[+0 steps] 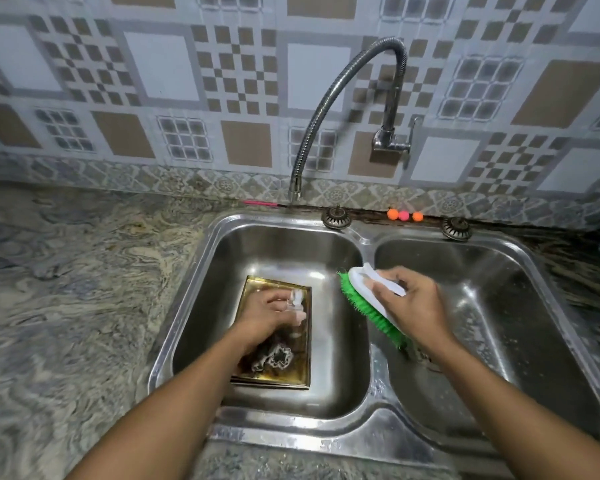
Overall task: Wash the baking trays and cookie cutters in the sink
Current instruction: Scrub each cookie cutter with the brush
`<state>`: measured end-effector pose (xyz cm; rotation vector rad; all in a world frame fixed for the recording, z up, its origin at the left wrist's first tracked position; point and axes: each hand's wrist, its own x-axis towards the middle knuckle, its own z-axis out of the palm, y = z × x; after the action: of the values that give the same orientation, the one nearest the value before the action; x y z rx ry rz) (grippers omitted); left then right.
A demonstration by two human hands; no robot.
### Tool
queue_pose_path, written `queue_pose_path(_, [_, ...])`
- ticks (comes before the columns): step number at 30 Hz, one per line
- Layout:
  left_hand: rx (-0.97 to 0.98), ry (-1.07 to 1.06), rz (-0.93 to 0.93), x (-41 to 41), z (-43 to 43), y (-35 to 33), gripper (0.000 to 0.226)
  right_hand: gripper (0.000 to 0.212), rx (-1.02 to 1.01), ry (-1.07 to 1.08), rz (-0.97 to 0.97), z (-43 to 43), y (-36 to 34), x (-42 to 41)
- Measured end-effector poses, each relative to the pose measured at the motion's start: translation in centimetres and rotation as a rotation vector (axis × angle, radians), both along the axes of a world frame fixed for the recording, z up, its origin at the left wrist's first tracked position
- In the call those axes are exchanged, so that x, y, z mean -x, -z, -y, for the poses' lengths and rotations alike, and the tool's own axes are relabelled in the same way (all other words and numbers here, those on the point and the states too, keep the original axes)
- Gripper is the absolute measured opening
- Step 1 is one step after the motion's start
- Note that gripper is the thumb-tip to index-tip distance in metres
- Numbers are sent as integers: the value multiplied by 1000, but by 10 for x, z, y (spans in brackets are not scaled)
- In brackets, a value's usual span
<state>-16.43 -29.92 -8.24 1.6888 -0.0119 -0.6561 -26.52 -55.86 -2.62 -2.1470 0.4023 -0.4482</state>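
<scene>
The left hand [267,315] reaches into the left bowl of the sink [361,441]. Its fingers are curled round a small pale object [297,301] (too blurred to say whether it is a cookie cutter), held just over the baking tray [293,370]. The tray is gold-toned and rectangular. It lies flat on the bowl's floor, toward six o'clock of that bowl, with dark residue and a little foam on its near half.

At three o'clock from the left hand, the right hand [414,306] grips the white handle of a scrub brush [368,308], fingers wrapped over its top. The green bristles face down and leftward, and the brush hangs tilted above the divider between the two bowls. The steel of the sink is wet, with droplets along the front rim.

Marbled countertop [66,306] spreads away at nine o'clock. On the sink's back rim sit two strainer plugs [336,218], one behind each bowl. Between them, three small balls [404,215], orange and pink, lie in a row. Farther back, at twelve o'clock, a flexible faucet [343,98] arcs from its mount on the patterned tiled wall [153,81] down to the left bowl's back edge.
</scene>
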Motion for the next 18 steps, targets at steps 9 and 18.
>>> queue_pose_path(9, [-674, 78, 168, 12, -48, 80, 56, 28, 121, -68, -148, -28, 24, 6])
queue_pose_path(18, [-847, 100, 326, 13, -31, 73, 69, 25, 49, -39, -174, -12, 20, 14])
